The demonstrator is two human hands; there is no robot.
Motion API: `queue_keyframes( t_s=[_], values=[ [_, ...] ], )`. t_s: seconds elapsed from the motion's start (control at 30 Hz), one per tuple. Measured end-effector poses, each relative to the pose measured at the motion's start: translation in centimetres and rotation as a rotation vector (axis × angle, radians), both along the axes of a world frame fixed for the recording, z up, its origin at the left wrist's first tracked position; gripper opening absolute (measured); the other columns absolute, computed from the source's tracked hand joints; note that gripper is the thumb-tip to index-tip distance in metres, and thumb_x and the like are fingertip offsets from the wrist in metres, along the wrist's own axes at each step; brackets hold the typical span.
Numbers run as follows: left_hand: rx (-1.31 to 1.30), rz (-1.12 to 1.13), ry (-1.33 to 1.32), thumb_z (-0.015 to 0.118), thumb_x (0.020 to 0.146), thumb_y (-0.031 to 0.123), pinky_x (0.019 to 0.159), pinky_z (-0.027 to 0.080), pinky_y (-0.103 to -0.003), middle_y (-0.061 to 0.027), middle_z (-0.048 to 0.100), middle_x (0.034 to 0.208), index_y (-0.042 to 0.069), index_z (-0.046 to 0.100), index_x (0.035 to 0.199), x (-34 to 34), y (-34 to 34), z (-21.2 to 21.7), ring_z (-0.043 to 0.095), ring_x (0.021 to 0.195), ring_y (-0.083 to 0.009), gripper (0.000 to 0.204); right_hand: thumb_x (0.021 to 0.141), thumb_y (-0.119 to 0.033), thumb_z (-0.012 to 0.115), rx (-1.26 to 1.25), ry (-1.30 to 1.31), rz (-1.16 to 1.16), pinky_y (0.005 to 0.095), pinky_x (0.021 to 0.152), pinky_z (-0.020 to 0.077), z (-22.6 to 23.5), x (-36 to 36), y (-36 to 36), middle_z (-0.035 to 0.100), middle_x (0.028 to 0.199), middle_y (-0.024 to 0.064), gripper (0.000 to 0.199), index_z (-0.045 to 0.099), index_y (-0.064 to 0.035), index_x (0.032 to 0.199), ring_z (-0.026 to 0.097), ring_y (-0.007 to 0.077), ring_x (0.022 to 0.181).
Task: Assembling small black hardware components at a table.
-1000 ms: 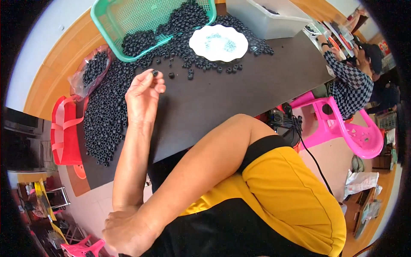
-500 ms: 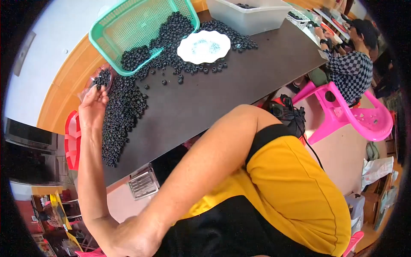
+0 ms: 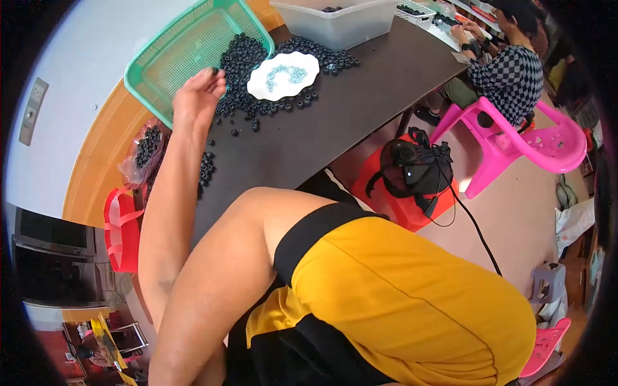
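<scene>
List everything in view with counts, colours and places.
Ring-shaped pieces: many, black, mostly on table
Table: one, dark brown, top centre
Mesh basket: one, green, upper left
Scalloped plate: one, white, among pieces
Tub: one, translucent, far tabletop
Clear bag: one, pinkish, left
Tote bag: one, red, left
Armchair: one, pink, right
Person: one, checked top, upper right
Cabled pack: one, black, on red stool
Clutter: uncounted, mixed, lower left
Garment: one, yellow-and-black, lower right
Left hand: one, bare, by basket

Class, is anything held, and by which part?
The left hand seems to pinch a black bead; where on it is too small to tell. The right hand doesn't show.
</scene>
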State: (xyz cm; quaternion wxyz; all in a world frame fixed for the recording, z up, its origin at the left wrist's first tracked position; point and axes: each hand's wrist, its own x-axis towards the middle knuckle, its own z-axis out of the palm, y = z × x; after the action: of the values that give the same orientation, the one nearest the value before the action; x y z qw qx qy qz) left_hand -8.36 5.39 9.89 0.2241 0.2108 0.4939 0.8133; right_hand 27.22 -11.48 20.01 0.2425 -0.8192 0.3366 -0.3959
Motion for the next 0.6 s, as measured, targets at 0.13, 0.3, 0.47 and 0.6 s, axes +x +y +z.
queue_keyframes(
  t_s=[0.13,0.3,0.47,0.6],
  values=[
    [0.072,0.065,-0.03,0.061,0.093,0.005,0.082,0.053,-0.039,-0.0225,0.063,0.104,-0.009,0.057,0.107,0.4,2.7,0.2,0.061,0.091,-0.0299,0.02,0.101,-0.034,0.052,0.227,-0.149,0.213,0.0426,0.09,0.0448,-1.7,-1.3,-3.2,0.063,0.12,0.0155,0.043,0.052,-0.0076,0.135,0.056,0.0243,0.107],
    [0.072,0.119,-0.056,0.061,0.092,0.004,0.08,0.054,-0.04,-0.0236,0.063,0.102,-0.009,0.058,0.105,0.1,3.6,-0.1,0.061,0.089,-0.0307,0.019,0.1,-0.033,0.053,-0.294,-0.014,0.497,0.0434,0.08,0.0462,-6.4,-7.1,-11.8,0.064,0.104,0.0129,0.033,0.059,-0.0031,0.114,0.058,0.0256,0.091],
    [0.123,0.164,-0.142,0.062,0.091,0.001,0.08,0.055,-0.041,-0.0244,0.06,0.106,-0.011,0.057,0.106,-0.8,2.2,-1.7,0.06,0.093,-0.0316,0.02,0.093,-0.026,0.057,-0.9,0.4,0.053,0.046,0.073,0.0471,-3.6,-2.2,-10.4,0.063,0.082,0.0219,0.027,0.062,0.0008,0.089,0.059,0.0376,0.076],
    [0.163,0.171,-0.166,0.062,0.091,0.002,0.077,0.053,-0.042,-0.027,0.062,0.103,-0.01,0.055,0.106,0.3,4.4,-1.6,0.06,0.089,-0.0336,0.02,0.089,-0.025,0.058,-0.818,0.271,-0.032,0.0462,0.07,0.0475,-4.4,-0.4,-8.8,0.064,0.08,0.0212,0.027,0.063,0.0005,0.087,0.06,0.0378,0.074]
  ],
)
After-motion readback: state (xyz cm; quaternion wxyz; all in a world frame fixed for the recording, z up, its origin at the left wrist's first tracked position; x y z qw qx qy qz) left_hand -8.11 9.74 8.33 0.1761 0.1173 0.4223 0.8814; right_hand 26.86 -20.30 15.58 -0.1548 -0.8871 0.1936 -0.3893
